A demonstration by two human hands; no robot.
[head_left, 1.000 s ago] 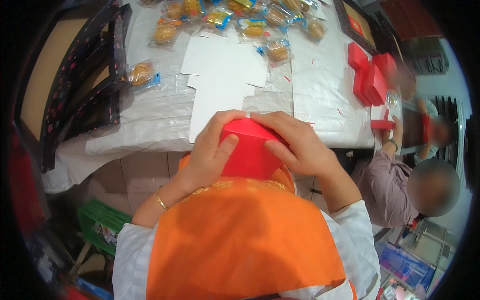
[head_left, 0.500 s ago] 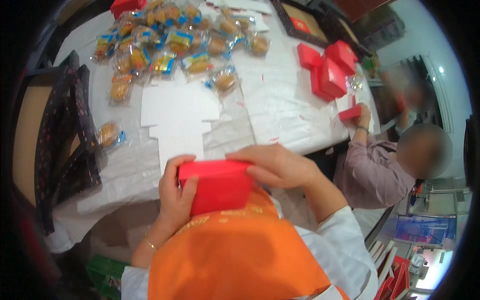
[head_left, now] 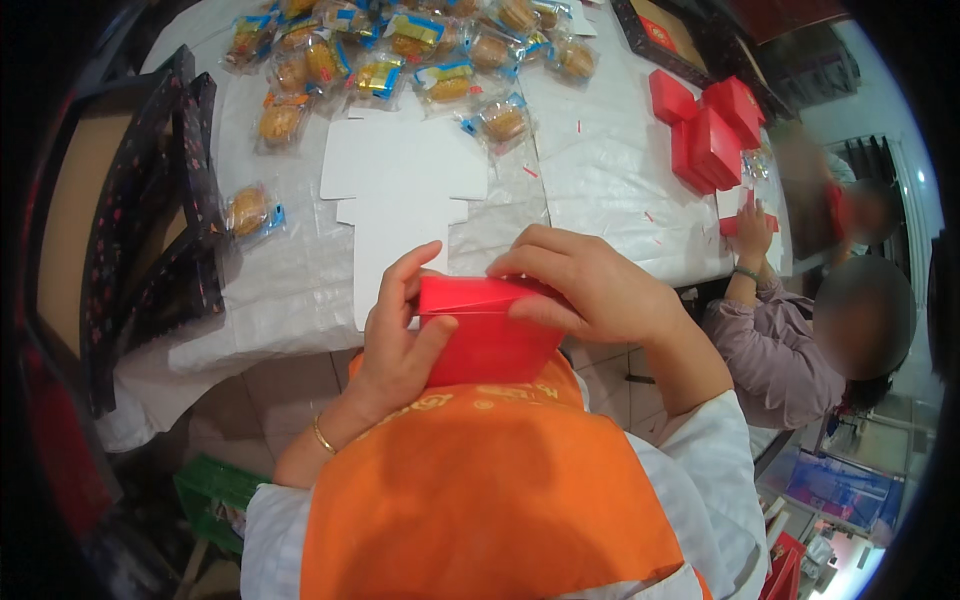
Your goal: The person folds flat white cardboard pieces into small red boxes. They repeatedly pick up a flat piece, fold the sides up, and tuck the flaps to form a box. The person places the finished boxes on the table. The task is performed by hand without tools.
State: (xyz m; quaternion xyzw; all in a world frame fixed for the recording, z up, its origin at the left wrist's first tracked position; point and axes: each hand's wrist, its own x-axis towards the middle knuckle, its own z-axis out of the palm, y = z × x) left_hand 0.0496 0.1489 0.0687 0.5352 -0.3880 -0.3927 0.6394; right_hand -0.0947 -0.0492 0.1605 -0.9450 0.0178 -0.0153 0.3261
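Observation:
Between my two hands is a small red cardboard box (head_left: 490, 340), held against my orange apron (head_left: 480, 470) at the table's near edge. My left hand (head_left: 402, 325) grips its left end, thumb on the near face and fingers behind. My right hand (head_left: 590, 290) holds the right end, fingertips on the top edge and thumb on the front. The top looks folded over, with a slanting flap edge. Just beyond the box lies a flat white unfolded carton blank (head_left: 400, 170). Whether the box contains anything is hidden.
Wrapped round pastries (head_left: 440, 80) are heaped at the back, and one lone wrapped pastry (head_left: 250, 210) lies at left beside dark patterned trays (head_left: 150, 190). Red boxes (head_left: 710, 140) are stacked at right, where a co-worker's hand (head_left: 755, 230) handles another. A green crate (head_left: 225, 490) is below left.
My view has shifted, so the table and its contents appear lower right or higher up. Both hands still hold the red box, and my right fingers have moved further over its top edge.

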